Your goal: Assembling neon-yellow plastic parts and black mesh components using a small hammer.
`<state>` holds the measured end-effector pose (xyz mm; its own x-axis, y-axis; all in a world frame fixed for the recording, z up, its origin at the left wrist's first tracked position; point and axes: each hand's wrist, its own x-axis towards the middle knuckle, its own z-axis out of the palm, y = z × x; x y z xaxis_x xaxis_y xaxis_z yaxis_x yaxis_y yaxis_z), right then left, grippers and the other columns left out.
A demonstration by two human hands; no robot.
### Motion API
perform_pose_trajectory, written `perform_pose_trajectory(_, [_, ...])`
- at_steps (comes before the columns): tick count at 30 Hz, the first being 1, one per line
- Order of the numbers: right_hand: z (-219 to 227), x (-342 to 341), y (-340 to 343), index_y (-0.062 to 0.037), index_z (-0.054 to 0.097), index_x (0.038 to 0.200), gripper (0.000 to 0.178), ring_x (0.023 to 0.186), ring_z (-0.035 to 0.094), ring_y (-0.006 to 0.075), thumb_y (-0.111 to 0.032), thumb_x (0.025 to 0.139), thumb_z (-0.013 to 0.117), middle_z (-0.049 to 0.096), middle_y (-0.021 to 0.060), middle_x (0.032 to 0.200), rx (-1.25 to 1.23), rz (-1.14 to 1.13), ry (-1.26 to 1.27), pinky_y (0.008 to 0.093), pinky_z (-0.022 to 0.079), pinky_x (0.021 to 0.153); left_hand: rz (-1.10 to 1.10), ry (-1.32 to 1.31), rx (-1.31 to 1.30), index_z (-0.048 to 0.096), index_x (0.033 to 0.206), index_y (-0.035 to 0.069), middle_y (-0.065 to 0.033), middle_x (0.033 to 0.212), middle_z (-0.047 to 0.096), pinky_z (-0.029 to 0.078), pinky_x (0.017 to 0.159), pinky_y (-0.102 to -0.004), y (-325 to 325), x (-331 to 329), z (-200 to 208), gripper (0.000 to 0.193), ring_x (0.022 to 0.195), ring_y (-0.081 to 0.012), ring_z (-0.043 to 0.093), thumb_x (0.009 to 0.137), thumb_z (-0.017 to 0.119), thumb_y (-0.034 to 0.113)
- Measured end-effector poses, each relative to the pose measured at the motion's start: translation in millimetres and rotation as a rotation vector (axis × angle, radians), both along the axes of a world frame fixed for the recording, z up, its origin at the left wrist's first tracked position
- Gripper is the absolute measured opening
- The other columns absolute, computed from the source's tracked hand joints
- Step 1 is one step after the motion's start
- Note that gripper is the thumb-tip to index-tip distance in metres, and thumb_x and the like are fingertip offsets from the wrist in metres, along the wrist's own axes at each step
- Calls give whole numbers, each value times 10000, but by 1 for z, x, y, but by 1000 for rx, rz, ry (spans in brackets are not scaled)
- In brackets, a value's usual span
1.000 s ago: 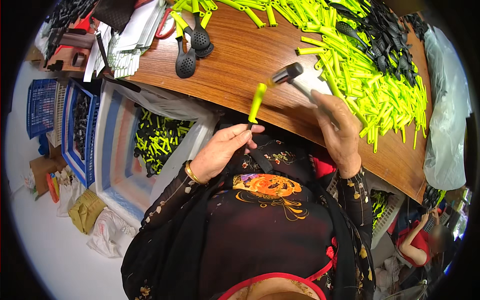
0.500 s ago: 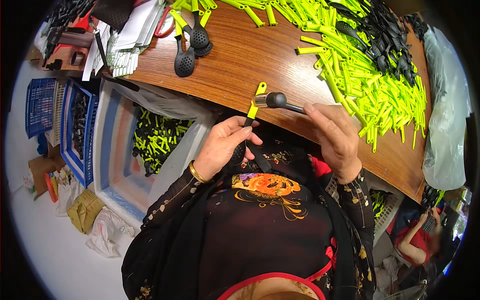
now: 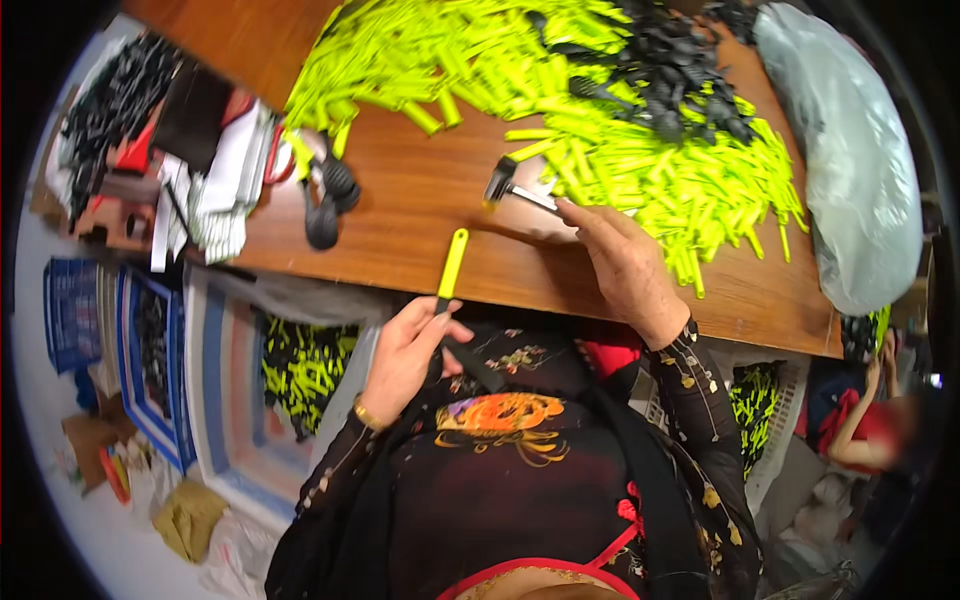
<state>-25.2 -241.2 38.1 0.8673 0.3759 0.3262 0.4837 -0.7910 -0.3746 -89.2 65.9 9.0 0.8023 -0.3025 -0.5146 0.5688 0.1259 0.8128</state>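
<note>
My left hand [image 3: 405, 355] is closed around the black shank of a slotted spoon, just below its lime-green handle [image 3: 453, 268]. The handle points up over the table's front edge; the spoon's head is lost against my dark clothes. In my right hand [image 3: 630, 270] is a hammer [image 3: 502, 184], gripped by its slim shaft. Its dark head is raised above the tabletop, apart from the handle and to its upper right. Slotted spoons [image 3: 322, 222] with green handles lie on the table to the left. Beyond the hammer spreads a heap of loose lime-green handles [image 3: 430, 55].
Black spoon parts [image 3: 680, 90] top the heap beside a clear plastic bag [image 3: 850, 170]. Papers [image 3: 225, 190] lie at the table's left. A striped-lined bin [image 3: 215, 350] of green and black pieces and a blue crate [image 3: 135, 400] stand left. At the right, another person [image 3: 865, 420] sits.
The hammer has lifted off the green handle, moving up and away. My left hand still holds the spoon, now lower and farther left. The whole view has shifted.
</note>
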Motion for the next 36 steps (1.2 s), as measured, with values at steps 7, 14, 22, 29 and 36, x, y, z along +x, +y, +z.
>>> perform_pose_trajectory(7, [-2, -17, -113, -17, 617, 1403, 444, 1082, 661, 223, 81, 972, 575, 672, 143, 1250, 342, -397, 23, 299, 520, 908, 271, -578, 469, 416, 1550, -48, -155, 1476, 555, 534, 920, -289, 52, 82, -11, 553, 1169, -205, 653, 1058, 615, 106])
perform_pose_trajectory(14, [-25, -61, -215, -31, 649, 1362, 438, 1212, 632, 298, 30, 928, 652, 640, 170, 1315, 336, -858, -147, 364, 514, 1014, -56, -940, 878, 580, 1444, 46, -203, 1620, 405, 253, 1251, -447, -16, 72, 28, 458, 1539, -370, 327, 1006, 654, 156])
perform_pose_trajectory(22, [-32, -20, -239, -92, 697, 1270, 404, 1251, 594, 341, -111, 871, 760, 675, 114, 1302, -230, -844, -345, 455, 469, 1060, -296, -1202, 983, 673, 1321, 80, -128, 1451, 587, 227, 1242, -555, -96, 77, -9, 347, 1442, -345, 454, 995, 650, 199])
perform_pose_trajectory(29, [-24, 88, -156, -152, 761, 1136, 297, 1223, 626, 288, -187, 846, 813, 713, 57, 1235, -30, -325, -429, 455, 450, 1049, -186, -1072, 835, 711, 1202, 60, -125, 1279, 647, 393, 1097, -464, -121, 88, -1, 236, 1247, -304, 583, 1025, 628, 193])
perform_pose_trajectory(36, [-24, 85, -131, -116, 774, 981, 173, 891, 687, 255, -98, 814, 817, 738, 30, 955, 328, 206, -508, 392, 529, 813, -60, -96, -303, 576, 1370, -30, -152, 1262, 669, 554, 929, -318, -197, 124, 30, 356, 1062, -187, 684, 1122, 505, 215])
